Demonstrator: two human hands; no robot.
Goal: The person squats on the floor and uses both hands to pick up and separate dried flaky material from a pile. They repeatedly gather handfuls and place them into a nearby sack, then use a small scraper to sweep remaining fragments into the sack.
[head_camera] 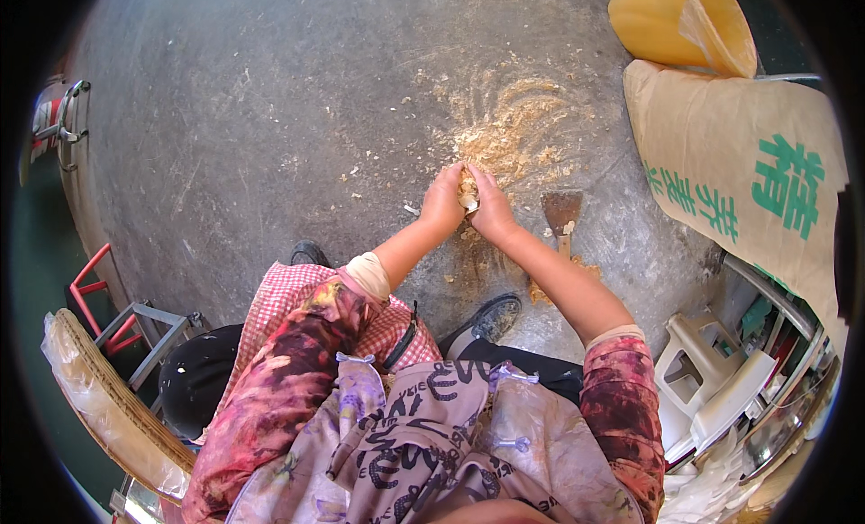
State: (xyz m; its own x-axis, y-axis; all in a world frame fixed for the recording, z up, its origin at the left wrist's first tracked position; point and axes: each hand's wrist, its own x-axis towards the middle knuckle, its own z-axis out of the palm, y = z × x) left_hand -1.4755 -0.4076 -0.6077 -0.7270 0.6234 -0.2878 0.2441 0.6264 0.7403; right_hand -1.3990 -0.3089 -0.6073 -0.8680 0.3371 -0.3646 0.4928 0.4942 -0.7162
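Observation:
My left hand (442,198) and my right hand (494,205) are cupped together just above the concrete floor, their fingertips nearly meeting. Between the palms they hold a handful of pale tan flakes (467,185) with a whitish piece (470,203) at the near side. A spread pile of the same flaky scraps (503,142) lies on the floor just beyond my fingers, marked with curved sweep lines. To the right of my right hand is a scraper with a rusty blade (561,210) and a wooden handle, lying flat.
A large paper sack (723,145) with green printing stands at the right, below a yellow plastic container (676,27). Nearer on that side is a beige plastic stool-like piece (699,368). Plastic-wrapped cardboard (115,416) and a grey metal frame (159,331) stand at the left.

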